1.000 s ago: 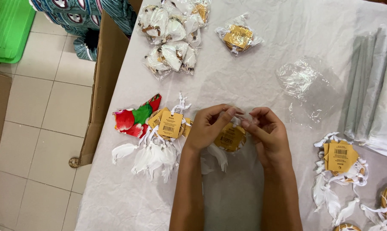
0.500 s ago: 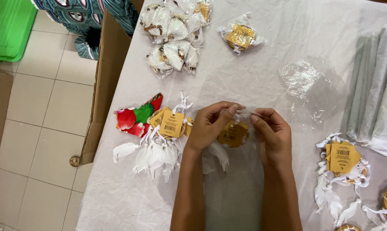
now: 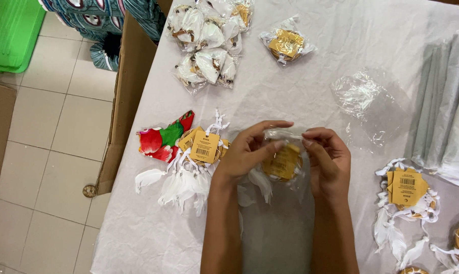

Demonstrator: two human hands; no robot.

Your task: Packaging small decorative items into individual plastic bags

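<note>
A white cloth covers the table [image 3: 300, 76]. At eleven o'clock lies a heap of bagged feather ornaments [image 3: 205, 45], with one bagged ornament [image 3: 286, 44] at twelve. An empty clear bag [image 3: 358, 94] sits at one o'clock, grey folded sheets [image 3: 445, 101] at three, a red-and-green cloth [image 3: 163, 138] at nine.

Bagged charm [image 3: 282, 162] centre btwn 2 hands; tagged bunch [image 3: 191, 165] just left; empty bag [image 3: 358, 94] behind right.
</note>
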